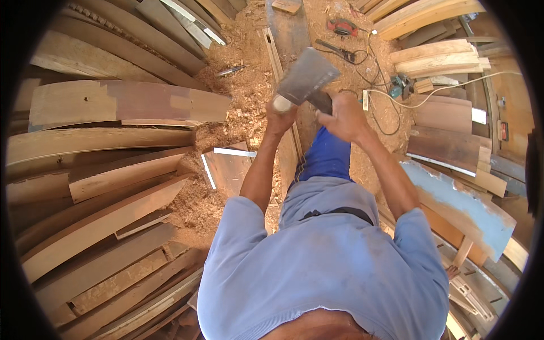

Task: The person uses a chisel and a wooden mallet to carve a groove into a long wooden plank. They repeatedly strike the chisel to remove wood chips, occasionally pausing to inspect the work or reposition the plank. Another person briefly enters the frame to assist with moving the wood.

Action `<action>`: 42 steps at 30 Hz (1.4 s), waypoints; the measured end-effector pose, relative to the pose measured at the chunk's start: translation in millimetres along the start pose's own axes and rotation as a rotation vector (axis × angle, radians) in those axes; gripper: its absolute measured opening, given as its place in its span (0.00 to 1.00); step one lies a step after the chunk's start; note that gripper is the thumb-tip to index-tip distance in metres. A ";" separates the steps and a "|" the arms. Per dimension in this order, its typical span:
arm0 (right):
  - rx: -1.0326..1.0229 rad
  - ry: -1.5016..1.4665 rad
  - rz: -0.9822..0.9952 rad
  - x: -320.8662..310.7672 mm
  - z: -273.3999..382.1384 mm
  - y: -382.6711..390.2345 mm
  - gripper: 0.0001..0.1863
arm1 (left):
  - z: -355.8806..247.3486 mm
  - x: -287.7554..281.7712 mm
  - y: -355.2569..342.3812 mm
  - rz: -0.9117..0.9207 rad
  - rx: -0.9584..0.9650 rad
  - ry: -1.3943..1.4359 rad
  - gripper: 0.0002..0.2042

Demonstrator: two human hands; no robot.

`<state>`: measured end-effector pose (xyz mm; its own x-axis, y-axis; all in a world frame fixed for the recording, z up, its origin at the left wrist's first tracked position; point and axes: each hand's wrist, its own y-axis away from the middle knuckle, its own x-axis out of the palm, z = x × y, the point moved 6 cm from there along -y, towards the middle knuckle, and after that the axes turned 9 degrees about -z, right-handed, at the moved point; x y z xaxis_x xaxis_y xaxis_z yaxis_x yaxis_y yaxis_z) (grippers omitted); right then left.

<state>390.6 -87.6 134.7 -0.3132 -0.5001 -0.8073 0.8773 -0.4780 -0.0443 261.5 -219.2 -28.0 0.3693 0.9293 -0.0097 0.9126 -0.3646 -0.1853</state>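
My right hand [347, 116] is closed around the dark neck of a wide-bladed hatchet [309, 75], just below its head. The broad grey blade tilts up and to the left, over a plank. My left hand [280, 118] is closed on a pale, round-ended piece [282, 103], close to the blade's lower left corner. That piece looks like wood, but most of it is hidden in the hand. From this angle I cannot tell whether it touches the blade. Beneath both hands runs a long, narrow wooden strip [273, 54].
Stacked planks [113, 139] fill the left side, and more boards [439, 113] lie on the right. A red power tool [343, 26], a teal power tool [400, 86] and loose cables [378, 107] rest among wood shavings [249, 102]. A slim hand tool [231, 71] lies left of the strip.
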 end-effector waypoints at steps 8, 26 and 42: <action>0.145 -0.663 -0.110 -12.5 17.7 46.6 0.16 | -10.6 -13.4 -11.7 -0.140 0.001 -0.036 0.11; -0.105 -0.607 -0.294 -65.1 65.8 13.5 0.10 | -8.2 -41.8 -17.0 -0.282 -0.182 0.276 0.10; -0.093 -0.756 -0.313 -70.8 76.4 7.8 0.09 | 8.7 -41.6 -18.1 -0.354 -0.210 0.332 0.10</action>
<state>391.8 -111.0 236.5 -0.6794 -0.7209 -0.1368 0.7250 -0.6306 -0.2771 228.1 -250.8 -32.8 0.0365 0.9411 0.3361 0.9945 -0.0672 0.0800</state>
